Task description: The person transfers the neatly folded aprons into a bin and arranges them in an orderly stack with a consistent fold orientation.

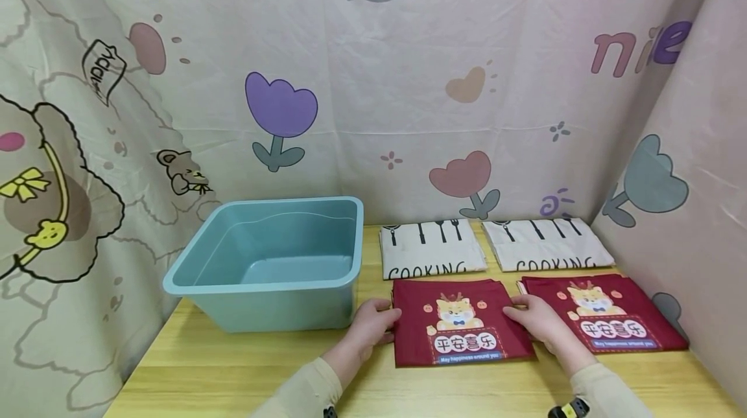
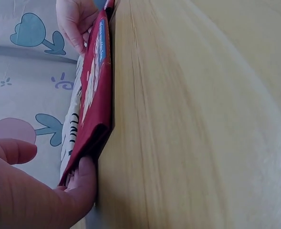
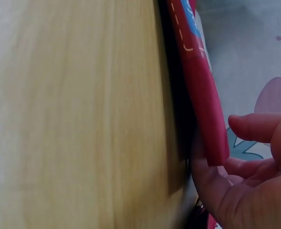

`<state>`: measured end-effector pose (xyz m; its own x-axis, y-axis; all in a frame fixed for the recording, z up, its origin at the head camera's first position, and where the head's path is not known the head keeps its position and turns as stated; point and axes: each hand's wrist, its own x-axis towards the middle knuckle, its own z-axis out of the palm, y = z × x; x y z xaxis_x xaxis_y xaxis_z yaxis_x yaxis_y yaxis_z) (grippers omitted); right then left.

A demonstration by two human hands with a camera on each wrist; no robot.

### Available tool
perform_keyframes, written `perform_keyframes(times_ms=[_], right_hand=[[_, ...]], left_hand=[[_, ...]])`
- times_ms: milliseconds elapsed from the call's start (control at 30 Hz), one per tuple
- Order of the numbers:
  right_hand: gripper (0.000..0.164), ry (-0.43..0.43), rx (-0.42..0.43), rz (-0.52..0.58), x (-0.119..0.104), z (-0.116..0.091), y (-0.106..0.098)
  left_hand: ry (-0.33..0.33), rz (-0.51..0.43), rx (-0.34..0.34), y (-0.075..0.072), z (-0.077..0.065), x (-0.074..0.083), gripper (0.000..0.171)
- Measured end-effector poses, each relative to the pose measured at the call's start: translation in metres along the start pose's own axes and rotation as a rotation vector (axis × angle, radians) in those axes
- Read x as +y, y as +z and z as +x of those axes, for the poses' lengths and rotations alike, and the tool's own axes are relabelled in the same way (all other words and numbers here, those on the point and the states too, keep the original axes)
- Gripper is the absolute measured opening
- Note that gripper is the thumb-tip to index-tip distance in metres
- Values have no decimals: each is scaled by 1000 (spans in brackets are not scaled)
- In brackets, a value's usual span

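A folded dark red cloth (image 1: 420,321) with a cartoon animal print lies between my two hands in the head view. My left hand (image 1: 372,327) is at its left edge. In the left wrist view the left fingers (image 2: 85,179) are tucked beneath that edge, and the thumb stands off from the fabric. My right hand (image 1: 539,321) touches the opposite edge. From the right wrist, its fingers (image 3: 209,183) reach under the cloth's end, with the thumb above and apart. A dark gap shows under the cloth there.
Left of the cloth stands a blue-green plastic tub (image 1: 280,301). A second red folded cloth (image 1: 648,314) lies at the right, partly behind my right hand. Two white folded cloths, a left one (image 1: 432,253) and a right one (image 1: 545,249), lie behind, before a printed curtain (image 1: 373,113).
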<state>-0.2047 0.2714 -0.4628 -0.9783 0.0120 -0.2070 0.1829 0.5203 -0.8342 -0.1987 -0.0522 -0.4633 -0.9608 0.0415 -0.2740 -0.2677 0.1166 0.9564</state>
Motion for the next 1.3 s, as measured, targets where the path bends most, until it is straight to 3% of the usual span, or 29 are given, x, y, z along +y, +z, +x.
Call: perform_keyframes(times_ms=[167, 367, 600, 933, 1133, 1300], right_hand=[[52, -7, 2, -14, 1, 2, 1], [49, 17, -26, 122, 3, 2, 2], [47, 20, -25, 203, 4, 0, -1], [51, -9, -5, 219, 3, -5, -8], [54, -19, 0, 266, 2, -7, -13], [56, -27, 4, 280, -4, -11, -23]], left_hand=[[4, -40, -20, 1, 3, -5, 50], [-4, -115, -51, 4, 7, -9, 51], [2, -193, -54, 10, 6, -10, 61], [8, -199, -53, 14, 3, -8, 65], [18, -219, -43, 14, 0, -3, 65], [44, -256, -63, 11, -6, 11, 64]])
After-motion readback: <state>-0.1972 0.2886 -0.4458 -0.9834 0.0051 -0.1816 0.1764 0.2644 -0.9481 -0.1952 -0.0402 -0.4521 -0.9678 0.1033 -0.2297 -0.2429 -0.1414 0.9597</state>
